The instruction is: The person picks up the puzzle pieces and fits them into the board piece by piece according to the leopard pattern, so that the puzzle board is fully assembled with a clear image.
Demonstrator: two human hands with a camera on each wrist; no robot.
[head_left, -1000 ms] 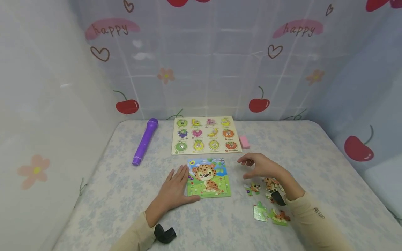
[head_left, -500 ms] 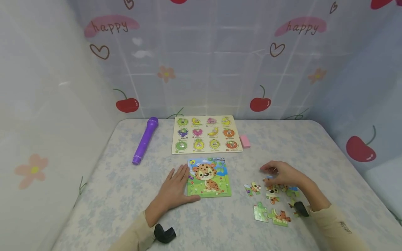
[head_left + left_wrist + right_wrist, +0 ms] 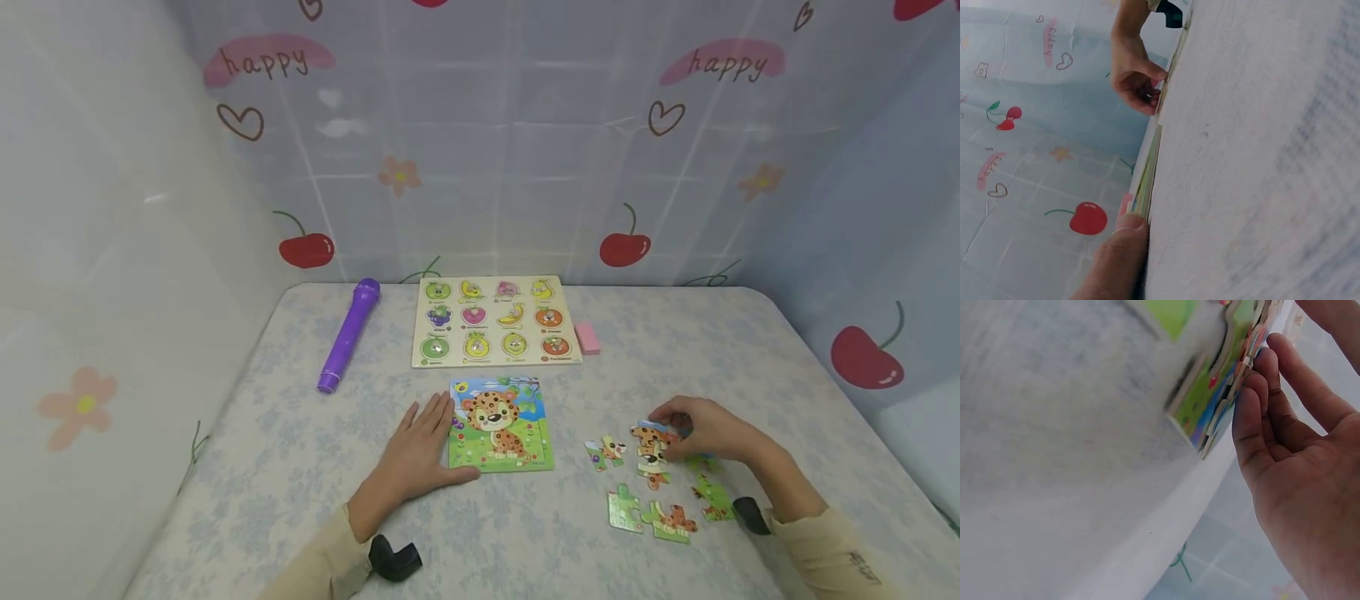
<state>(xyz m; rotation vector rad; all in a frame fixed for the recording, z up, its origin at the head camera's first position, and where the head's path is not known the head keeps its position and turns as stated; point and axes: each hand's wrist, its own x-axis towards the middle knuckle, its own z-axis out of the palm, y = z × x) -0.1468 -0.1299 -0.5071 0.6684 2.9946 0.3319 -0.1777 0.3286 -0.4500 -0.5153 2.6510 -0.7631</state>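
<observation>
My left hand (image 3: 417, 447) lies flat, fingers straight along the left side of a square leopard picture puzzle (image 3: 498, 427), thumb at its lower corner. In the left wrist view, the thumb (image 3: 1119, 250) touches the puzzle's edge. My right hand (image 3: 716, 431) hovers low over a heap of leopard jigsaw pieces (image 3: 651, 458), its fingers and thumb spread around the heap's upper right. In the right wrist view, loosely bent fingers reach the overlapping pieces (image 3: 1210, 403), with a gap to the thumb; no piece is visibly lifted. The hand hides some pieces.
A wooden fruit puzzle board (image 3: 495, 322) lies behind the leopard puzzle, with a pink block (image 3: 587, 339) at its right. A purple microphone (image 3: 349, 336) lies at the left. Several loose jigsaw pieces (image 3: 624, 510) surround the heap. Printed curtains enclose the table's back and sides.
My right hand has moved right and down from near the pink block to the jigsaw heap, uncovering pieces at the lower right. The left hand has stayed beside the leopard puzzle.
</observation>
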